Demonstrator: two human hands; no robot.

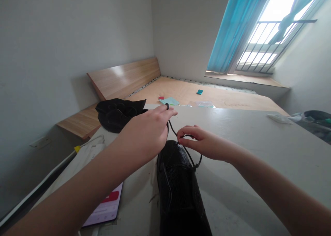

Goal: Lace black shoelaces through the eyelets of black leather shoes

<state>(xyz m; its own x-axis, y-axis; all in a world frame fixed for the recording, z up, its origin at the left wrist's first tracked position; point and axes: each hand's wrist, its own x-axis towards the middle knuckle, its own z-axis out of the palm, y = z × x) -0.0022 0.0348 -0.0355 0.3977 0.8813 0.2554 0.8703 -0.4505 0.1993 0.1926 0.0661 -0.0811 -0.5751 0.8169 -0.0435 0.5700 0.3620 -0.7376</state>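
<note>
A black leather shoe (178,184) lies on the white tabletop, its toe pointing away from me. Above its toe my right hand (192,137) pinches a thin black shoelace (190,156), which loops down to the shoe's right side. My left hand (155,125) hovers over the left of the toe, back of the hand toward me, with a dark ring on one finger. The lace runs up toward this hand. Its thumb and most fingertips are hidden, so what they grip does not show. Just beyond the left wrist sits a crumpled black item (117,113).
A phone with a lit screen (111,206) lies under my left forearm, near a white power strip (94,151). Behind the white table (248,143) is a wooden bed board (227,99) with small packets on it. Plastic items (279,118) rest at the right edge.
</note>
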